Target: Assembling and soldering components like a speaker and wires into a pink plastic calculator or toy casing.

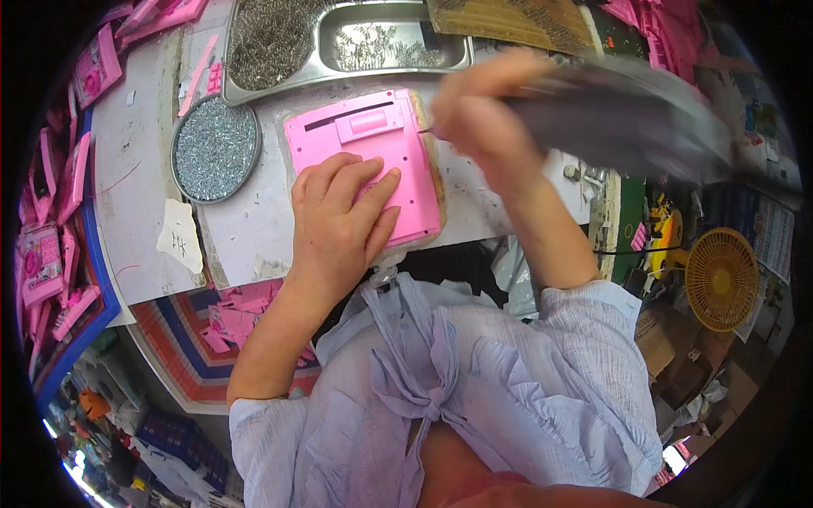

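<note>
A pink plastic case (395, 146) lies back side up on a pad on the white worktop. My left hand (334, 207) rests on its lower left part, fingers spread flat over the surface. Above the case's right edge, my right hand (483, 118) is closed around a dark electric screwdriver (593, 118), held nearly level and smeared by motion. Its thin bit points left toward the upper right edge of the case; whether it touches cannot be told. Small screw holes dot the case. A round dish of small silver screws (216, 148) stands to the left.
Behind the case sits a steel tray (381, 38) with small metal parts, beside a piece of cardboard (512, 21). Pink plastic parts (42, 262) pile up at the left, more (241, 313) lie below the worktop's edge. A yellow fan (721, 279) stands at the right.
</note>
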Demonstrator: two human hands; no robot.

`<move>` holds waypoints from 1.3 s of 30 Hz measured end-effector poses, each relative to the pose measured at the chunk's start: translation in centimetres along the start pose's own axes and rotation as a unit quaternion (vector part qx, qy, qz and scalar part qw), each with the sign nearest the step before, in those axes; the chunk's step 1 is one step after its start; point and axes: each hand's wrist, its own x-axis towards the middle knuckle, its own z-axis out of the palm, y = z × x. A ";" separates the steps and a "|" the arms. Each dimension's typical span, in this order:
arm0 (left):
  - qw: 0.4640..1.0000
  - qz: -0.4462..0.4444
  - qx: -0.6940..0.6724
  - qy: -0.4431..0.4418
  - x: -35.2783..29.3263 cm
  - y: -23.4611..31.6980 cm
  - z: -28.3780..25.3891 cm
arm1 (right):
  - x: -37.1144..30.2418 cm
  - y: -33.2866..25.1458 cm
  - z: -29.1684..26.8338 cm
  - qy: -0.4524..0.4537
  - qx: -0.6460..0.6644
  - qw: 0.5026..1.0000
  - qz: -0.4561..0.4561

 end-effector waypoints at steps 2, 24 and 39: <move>1.000 -0.002 0.002 -0.003 0.0 0.0 0.1 | -0.4 0.1 0.0 -0.025 -0.041 0.999 0.025; 0.934 -0.100 -0.112 0.324 -7.6 -7.3 -6.7 | -0.3 -9.3 -2.1 -0.062 0.124 0.988 -0.066; 0.688 -0.549 0.315 0.356 -38.5 -19.4 -0.7 | 2.2 -4.8 -1.2 0.014 0.170 0.985 0.022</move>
